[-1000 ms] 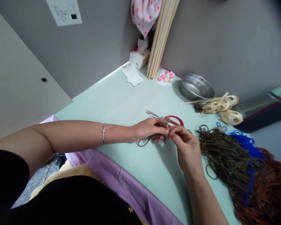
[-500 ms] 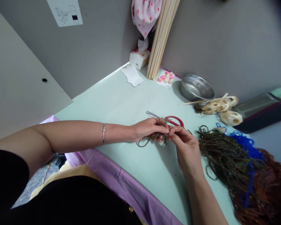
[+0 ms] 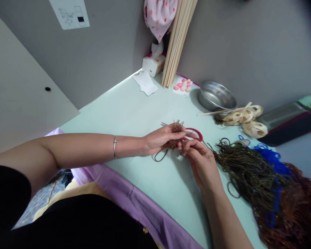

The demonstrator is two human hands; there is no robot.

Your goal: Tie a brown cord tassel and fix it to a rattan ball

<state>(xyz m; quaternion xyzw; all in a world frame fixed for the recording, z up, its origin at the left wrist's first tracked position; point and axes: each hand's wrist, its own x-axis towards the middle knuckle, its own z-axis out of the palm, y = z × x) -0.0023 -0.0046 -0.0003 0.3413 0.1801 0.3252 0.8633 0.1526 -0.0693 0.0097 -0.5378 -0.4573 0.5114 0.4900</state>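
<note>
My left hand is closed around a small brown bundle of cord, whose frayed ends stick up above the fingers. A loop of the same cord hangs down onto the pale green table. My right hand meets it from the right, its fingertips pinched on a strand of the bundle. Red-handled scissors lie on the table just behind both hands, their blades mostly hidden by the bundle.
A heap of olive, blue and reddish-brown cords lies at the right. Behind it are a metal bowl, woven straw pieces, pink sweets, a tissue box, wooden slats and a dark tray.
My left hand has lifted and turned the bundle slightly upward, so it now covers the scissor blades. My right hand stays pinched on the strand.
</note>
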